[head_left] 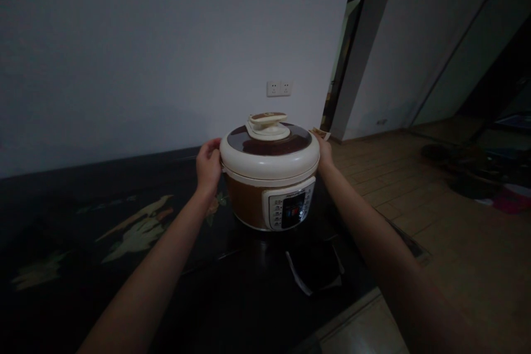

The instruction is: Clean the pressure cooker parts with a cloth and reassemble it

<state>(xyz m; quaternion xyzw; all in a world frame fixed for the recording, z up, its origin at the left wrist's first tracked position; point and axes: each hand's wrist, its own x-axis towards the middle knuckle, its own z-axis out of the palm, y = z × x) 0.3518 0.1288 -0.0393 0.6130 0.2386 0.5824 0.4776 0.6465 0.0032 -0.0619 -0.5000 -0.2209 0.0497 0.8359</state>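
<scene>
A cream and brown electric pressure cooker (249, 199) stands upright on a dark, glossy surface (232, 298). Its lid is on, with a cream handle (269, 118) on top, and its control panel (288, 209) faces me, angled a little to the right. My left hand (208, 166) grips the cooker's left side near the lid rim, fingers curled round the back. On the opposite side my right hand (324, 150) holds the rim, its fingers mostly hidden behind the cooker. A small pale, patterned piece (321, 133) shows beside the right hand; I cannot tell whether that hand touches it.
In front of the cooker lies a dark, flat item with pale edges (315, 268). A wall socket (279, 88) is on the wall behind. Painted leaf shapes (139, 238) decorate the surface at left. Tiled floor and blurred dark items (468, 171) are at right.
</scene>
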